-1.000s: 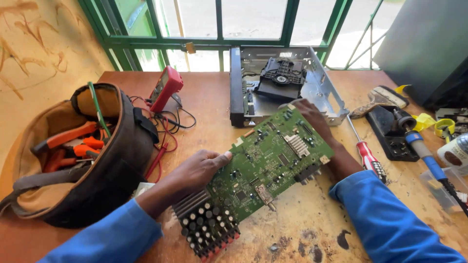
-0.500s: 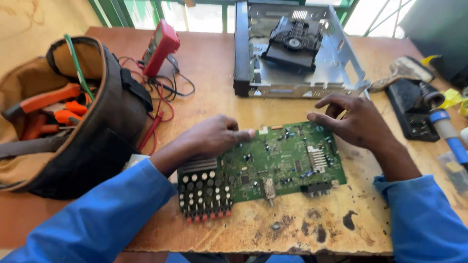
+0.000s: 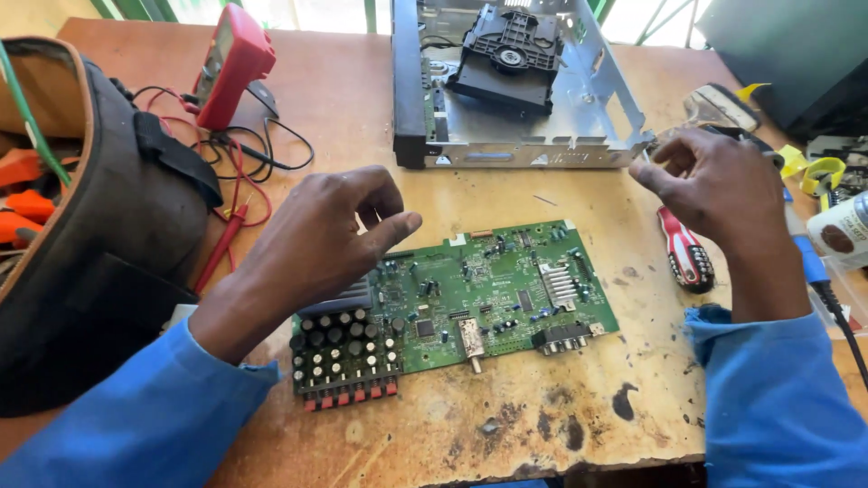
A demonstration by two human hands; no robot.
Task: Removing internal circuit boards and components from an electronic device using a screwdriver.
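2 hands hover empty: the left hand (image 3: pixel 330 230), fingers loosely curled, over the green circuit board (image 3: pixel 470 294) lying flat on the table (image 3: pixel 362 108) between them; the right hand (image 3: pixel 719 185), half-open, above a red-handled screwdriver (image 3: pixel 684 250). Light, stiff and fragile, the board looks best gripped by its bare edges.

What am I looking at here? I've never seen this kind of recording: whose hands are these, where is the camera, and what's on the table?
The camera sits on a person's head and looks down at their own two hands. The left hand hovers over a green circuit board lying flat on the wooden table. The right hand is raised, with nothing clearly in its grip. Behind are an opened metal player chassis and a red multimeter; a tool bag stands left, a red-handled screwdriver right.
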